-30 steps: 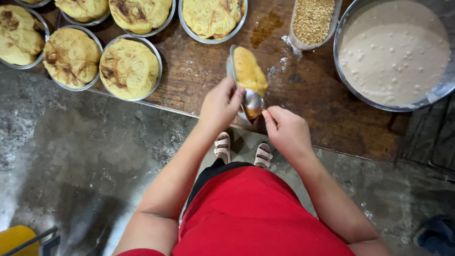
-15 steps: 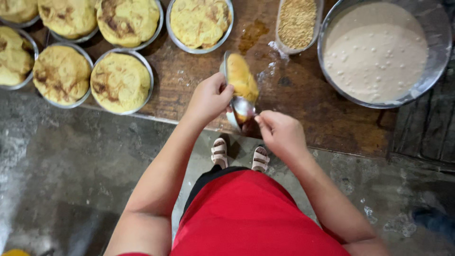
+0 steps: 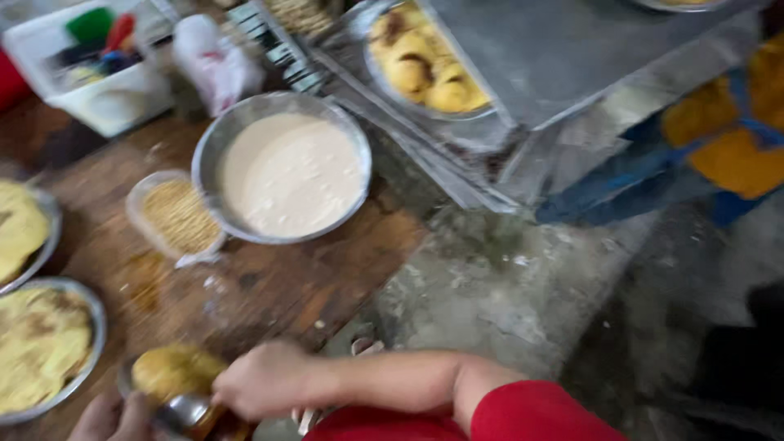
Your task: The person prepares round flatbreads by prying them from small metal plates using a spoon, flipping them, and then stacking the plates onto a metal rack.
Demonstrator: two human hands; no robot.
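A small metal plate [image 3: 131,377] at the near edge of the wooden board [image 3: 269,286] carries a lump of yellow dough [image 3: 173,369]. My right hand [image 3: 265,380] sits just right of it, fingers closed by a metal spoon [image 3: 184,411] that rests against the dough. My left hand [image 3: 106,418] is at the bottom edge, next to the plate's left side, mostly cut off. The picture is blurred, so its grip is unclear.
A large metal bowl of white batter [image 3: 286,171] and a clear tub of tan crumbs [image 3: 175,214] stand on the board. Plates of flat yellow dough [image 3: 41,343] lie left. A tray of yellow balls [image 3: 425,69], a white tub [image 3: 98,77] and a metal shelf [image 3: 572,57] lie beyond; concrete floor [image 3: 506,286] right.
The view has swung to the right and tilted up, so the batter bowl is now mid-frame and the plates are at the left edge. Both hands stay by the small plate.
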